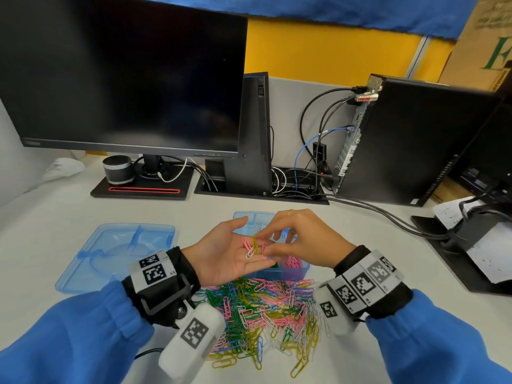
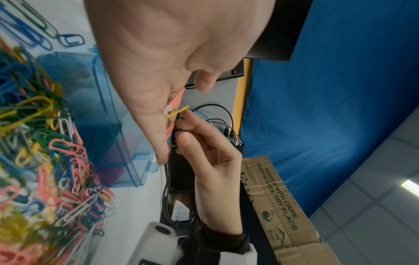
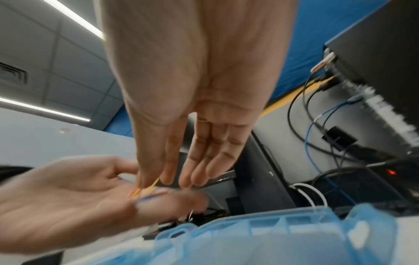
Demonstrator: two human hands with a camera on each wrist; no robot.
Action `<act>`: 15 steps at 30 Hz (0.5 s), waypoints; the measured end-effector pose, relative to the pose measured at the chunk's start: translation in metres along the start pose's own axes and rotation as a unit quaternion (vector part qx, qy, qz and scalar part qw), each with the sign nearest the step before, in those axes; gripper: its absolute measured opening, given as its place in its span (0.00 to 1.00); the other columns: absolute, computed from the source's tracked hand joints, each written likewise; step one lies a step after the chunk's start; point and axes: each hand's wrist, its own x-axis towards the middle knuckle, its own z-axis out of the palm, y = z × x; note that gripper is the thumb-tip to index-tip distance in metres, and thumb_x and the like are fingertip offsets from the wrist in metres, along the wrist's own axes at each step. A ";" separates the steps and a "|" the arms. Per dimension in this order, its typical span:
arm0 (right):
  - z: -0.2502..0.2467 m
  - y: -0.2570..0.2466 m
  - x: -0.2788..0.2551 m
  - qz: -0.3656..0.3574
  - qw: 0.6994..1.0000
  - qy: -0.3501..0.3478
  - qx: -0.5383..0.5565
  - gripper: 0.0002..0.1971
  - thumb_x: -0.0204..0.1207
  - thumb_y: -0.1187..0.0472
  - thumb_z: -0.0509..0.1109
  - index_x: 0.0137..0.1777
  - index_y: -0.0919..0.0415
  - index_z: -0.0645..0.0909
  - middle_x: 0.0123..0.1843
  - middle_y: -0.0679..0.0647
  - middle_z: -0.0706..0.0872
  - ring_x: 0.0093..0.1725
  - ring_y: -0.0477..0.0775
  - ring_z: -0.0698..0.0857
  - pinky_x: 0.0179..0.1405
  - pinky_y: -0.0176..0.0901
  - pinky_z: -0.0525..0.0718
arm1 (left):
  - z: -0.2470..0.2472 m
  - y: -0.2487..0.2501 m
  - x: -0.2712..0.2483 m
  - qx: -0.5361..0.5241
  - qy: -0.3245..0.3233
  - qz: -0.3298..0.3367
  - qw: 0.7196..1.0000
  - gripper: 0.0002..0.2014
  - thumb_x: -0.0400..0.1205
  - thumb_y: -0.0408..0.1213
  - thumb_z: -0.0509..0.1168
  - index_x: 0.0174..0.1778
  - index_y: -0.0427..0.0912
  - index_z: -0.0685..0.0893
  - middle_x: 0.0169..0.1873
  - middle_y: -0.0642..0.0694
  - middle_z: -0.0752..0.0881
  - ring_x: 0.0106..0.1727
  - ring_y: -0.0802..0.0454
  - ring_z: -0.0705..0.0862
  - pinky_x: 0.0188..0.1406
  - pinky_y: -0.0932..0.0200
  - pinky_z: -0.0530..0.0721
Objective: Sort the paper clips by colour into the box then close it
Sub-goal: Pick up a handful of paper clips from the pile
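The sorting step is in hand, judging by the handful held above the box. The left hand (image 1: 230,253) lies palm up with its fingers relaxed and straight, and a few clips rest across those fingers: pink ones, a white one (image 1: 250,253) and a yellow clip (image 1: 255,243). The right hand (image 1: 299,239) comes in from the opposite side, thumb and forefinger pinching the yellow clip where it stands up off the left fingers; its other fingers are loosely extended.

Just beneath both sets of fingers sits the blue box (image 1: 293,270), with pink clips already in one compartment. Its lid (image 1: 116,250) lies on the worktop (image 1: 50,217), well to the outside of the left fingers. The mixed pile of clips (image 1: 263,309) spreads below the wrists, near the box.

The next move probably calls for lifting the yellow clip free without dragging the pink ones along, then dropping it into the yellow compartment; much of the pile remains, so closing is far off.

The left wrist view shows the yellow clip (image 2: 177,112) tilted clear of the palm, which the head view flattens. The right wrist view is blurred, yet shows the box's dividers (image 3: 281,227) below the fingers.
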 end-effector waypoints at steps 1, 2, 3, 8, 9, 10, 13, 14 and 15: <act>0.003 0.000 0.001 -0.006 1.000 0.001 0.002 0.11 0.70 0.55 0.80 0.52 0.51 0.90 0.43 0.46 0.86 0.43 0.42 0.82 0.38 0.26 0.77 | 0.000 0.000 0.000 -0.018 -0.005 0.000 1.000 0.34 0.87 0.54 0.51 0.69 0.23 0.76 0.68 0.27 0.79 0.69 0.33 0.79 0.62 0.43 0.82; 0.004 0.001 0.001 -0.008 1.000 0.004 0.006 0.09 0.69 0.56 0.80 0.49 0.52 0.90 0.42 0.45 0.86 0.42 0.41 0.82 0.38 0.25 0.76 | 0.000 -0.001 0.000 -0.034 -0.008 0.001 0.999 0.33 0.87 0.54 0.52 0.70 0.23 0.75 0.68 0.28 0.79 0.70 0.34 0.79 0.60 0.42 0.82; 0.004 0.001 0.001 -0.009 1.000 0.003 0.014 0.06 0.70 0.57 0.80 0.46 0.53 0.90 0.40 0.45 0.86 0.41 0.41 0.82 0.38 0.25 0.76 | 0.001 -0.001 -0.001 -0.045 -0.011 0.002 0.999 0.32 0.87 0.53 0.52 0.70 0.24 0.75 0.68 0.28 0.79 0.70 0.34 0.78 0.59 0.42 0.84; 0.006 0.002 0.000 -0.003 0.999 -0.049 0.017 0.04 0.74 0.59 0.75 0.48 0.56 0.85 0.41 0.46 0.82 0.41 0.44 0.80 0.39 0.24 0.74 | 0.000 -0.002 0.000 -0.033 -0.006 -0.005 0.999 0.32 0.87 0.53 0.52 0.66 0.22 0.77 0.65 0.27 0.81 0.64 0.35 0.83 0.57 0.43 0.85; 0.007 0.003 0.000 0.002 0.998 -0.057 0.013 0.05 0.75 0.59 0.75 0.49 0.55 0.84 0.42 0.47 0.81 0.42 0.44 0.80 0.39 0.23 0.73 | 0.000 -0.003 0.001 -0.031 -0.005 -0.008 0.999 0.32 0.87 0.53 0.52 0.66 0.22 0.78 0.64 0.27 0.81 0.63 0.34 0.83 0.58 0.43 0.84; 0.008 0.004 0.000 0.006 0.998 -0.069 0.007 0.06 0.75 0.59 0.74 0.50 0.55 0.84 0.43 0.46 0.79 0.43 0.44 0.79 0.40 0.22 0.73 | -0.001 -0.003 0.001 -0.031 -0.006 -0.012 0.999 0.32 0.86 0.53 0.53 0.65 0.22 0.78 0.63 0.26 0.82 0.61 0.34 0.84 0.58 0.42 0.84; 0.008 0.004 0.000 0.003 0.994 -0.107 -0.009 0.05 0.77 0.58 0.72 0.51 0.53 0.81 0.47 0.47 0.76 0.45 0.44 0.77 0.42 0.22 0.72 | -0.001 -0.005 0.002 -0.047 -0.010 -0.021 0.999 0.32 0.86 0.53 0.54 0.63 0.22 0.79 0.61 0.27 0.83 0.58 0.33 0.86 0.57 0.40 0.83; 0.007 0.004 0.000 -0.003 0.993 -0.117 -0.012 0.05 0.78 0.58 0.71 0.51 0.51 0.81 0.48 0.47 0.75 0.46 0.44 0.77 0.43 0.22 0.71 | -0.001 -0.006 0.002 -0.052 -0.010 -0.023 0.998 0.32 0.86 0.53 0.54 0.63 0.23 0.79 0.61 0.29 0.83 0.61 0.33 0.85 0.58 0.39 0.83; 0.006 0.004 0.000 -0.008 0.992 -0.126 -0.016 0.04 0.78 0.58 0.71 0.51 0.50 0.80 0.48 0.47 0.75 0.46 0.44 0.76 0.43 0.22 0.71 | -0.001 -0.006 0.002 -0.053 -0.011 -0.025 0.998 0.31 0.86 0.54 0.54 0.64 0.24 0.79 0.63 0.30 0.82 0.64 0.34 0.82 0.58 0.38 0.82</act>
